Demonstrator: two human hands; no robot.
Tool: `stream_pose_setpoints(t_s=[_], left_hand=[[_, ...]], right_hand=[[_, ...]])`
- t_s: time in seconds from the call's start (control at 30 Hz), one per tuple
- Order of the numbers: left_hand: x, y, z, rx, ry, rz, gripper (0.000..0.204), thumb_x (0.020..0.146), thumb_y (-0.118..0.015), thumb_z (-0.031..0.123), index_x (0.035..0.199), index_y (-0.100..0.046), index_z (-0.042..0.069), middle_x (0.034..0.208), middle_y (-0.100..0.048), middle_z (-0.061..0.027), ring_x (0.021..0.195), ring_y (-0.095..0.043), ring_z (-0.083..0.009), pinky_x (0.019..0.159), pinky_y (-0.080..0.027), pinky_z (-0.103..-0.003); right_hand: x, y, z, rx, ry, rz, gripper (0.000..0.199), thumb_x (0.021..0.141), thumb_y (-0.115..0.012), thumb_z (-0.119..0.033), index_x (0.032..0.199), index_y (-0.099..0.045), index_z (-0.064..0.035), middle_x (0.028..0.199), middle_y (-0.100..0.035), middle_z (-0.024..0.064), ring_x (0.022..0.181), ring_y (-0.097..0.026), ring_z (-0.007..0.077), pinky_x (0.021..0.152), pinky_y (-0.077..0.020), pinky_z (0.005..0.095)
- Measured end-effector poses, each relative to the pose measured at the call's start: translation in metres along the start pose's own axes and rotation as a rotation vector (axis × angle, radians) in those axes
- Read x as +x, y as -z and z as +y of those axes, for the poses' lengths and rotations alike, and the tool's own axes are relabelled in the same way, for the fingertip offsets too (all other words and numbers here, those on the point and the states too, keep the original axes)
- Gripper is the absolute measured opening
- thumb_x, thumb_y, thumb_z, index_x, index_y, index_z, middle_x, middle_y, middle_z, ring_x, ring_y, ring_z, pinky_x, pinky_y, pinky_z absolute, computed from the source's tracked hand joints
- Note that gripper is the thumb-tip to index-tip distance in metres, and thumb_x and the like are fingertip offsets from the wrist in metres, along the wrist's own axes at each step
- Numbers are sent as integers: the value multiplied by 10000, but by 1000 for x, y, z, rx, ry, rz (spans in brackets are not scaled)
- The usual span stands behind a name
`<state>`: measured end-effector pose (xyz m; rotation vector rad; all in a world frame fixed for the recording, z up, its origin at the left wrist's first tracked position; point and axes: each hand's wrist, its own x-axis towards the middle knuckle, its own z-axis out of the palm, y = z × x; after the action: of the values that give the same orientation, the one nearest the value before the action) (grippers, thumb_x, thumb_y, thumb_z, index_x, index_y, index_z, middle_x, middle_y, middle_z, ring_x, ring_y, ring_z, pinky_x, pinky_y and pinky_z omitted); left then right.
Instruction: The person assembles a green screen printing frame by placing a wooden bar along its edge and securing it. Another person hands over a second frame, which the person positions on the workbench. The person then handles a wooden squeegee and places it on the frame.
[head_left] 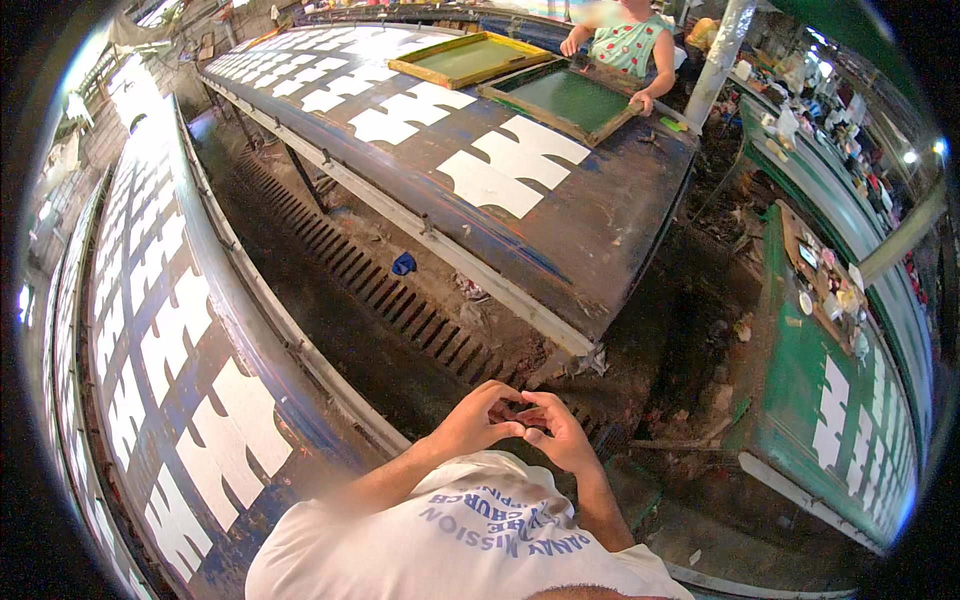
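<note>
1. White cut pieces (490, 190): in rows on the dark table (620, 210) ahead of the hands, nearest pair well apart from them; notched edges, material can't tell.
2. Left hand (482, 415): in front of the wearer's body, fingers curled, thumb toward the right hand. Nearest to the right hand and the white shirt (400, 540).
3. Right hand (558, 432): just beside the left, fingers bent in to meet it, half-closed ring shape between the two. Can't tell if anything small is held; inside of the fingers partly hidden.
4. White shirt, blue lettering, worn by the person, below the hands.
5. Green-mesh frame (570, 100) on the dark table, beyond the nearest pieces; yellow frame (470, 58) just beside it, to the left.
6. Co-worker (628, 48) in a green sleeveless top with red marks, far side of the table, one hand on the green-mesh frame's right side.
7. Left: long table (230, 310), more white pieces in rows.
8. Between the tables: slatted floor strip (350, 265), blue scrap (403, 264) beside it.
9. Right: green table (785, 400), white pieces, cluttered board (815, 265) on it.
</note>
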<state>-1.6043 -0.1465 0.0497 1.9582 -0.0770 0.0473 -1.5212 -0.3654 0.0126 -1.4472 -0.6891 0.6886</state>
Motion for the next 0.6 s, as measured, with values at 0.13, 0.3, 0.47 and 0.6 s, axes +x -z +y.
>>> stream_pose_setpoints(t_s=[0.13, 0.3, 0.47, 0.6], left_hand=[[20, 4, -12, -96, 79, 3, 632, 878, -885, 318, 1342, -605, -8, 1276, -615, -146, 1061, -737, -258, 896, -620, -371], [60, -2, -10, 37, -16, -33, 684, 875, -878, 336, 1399, -600, -4, 1321, -615, -161, 1055, -746, -258, 895, -624, -380], [105, -36, 4, -95, 72, -45, 746, 860, -872, 432, 1423, -607, 20, 1350, -635, -175, 1223, -657, -323, 1025, -560, -415], [146, -86, 22, -48, 1, 11, 701, 885, -877, 270, 1458, -571, 8, 1408, -602, -151, 1241, -668, -276, 1007, -594, -389]], right_hand=[[17, 8, -1, -78, -17, -8, 612, 1021, -758, -288, 1544, -518, -80, 1473, -550, 98, 1284, -626, 232, 1079, -529, 388], [21, 29, 10, 132, -88, 58, 640, 1056, -711, -331, 1581, -472, -55, 1543, -493, 108, 1344, -583, 219, 1104, -505, 386], [19, 80, 24, 226, -35, 112, 748, 1041, -729, -371, 1621, -395, -36, 1588, -448, 117, 1378, -555, 233, 1164, -456, 406], [18, 148, 20, 266, 19, 68, 828, 1008, -770, -384, 1643, -358, -49, 1600, -438, 120, 1391, -544, 259, 1173, -452, 425]])
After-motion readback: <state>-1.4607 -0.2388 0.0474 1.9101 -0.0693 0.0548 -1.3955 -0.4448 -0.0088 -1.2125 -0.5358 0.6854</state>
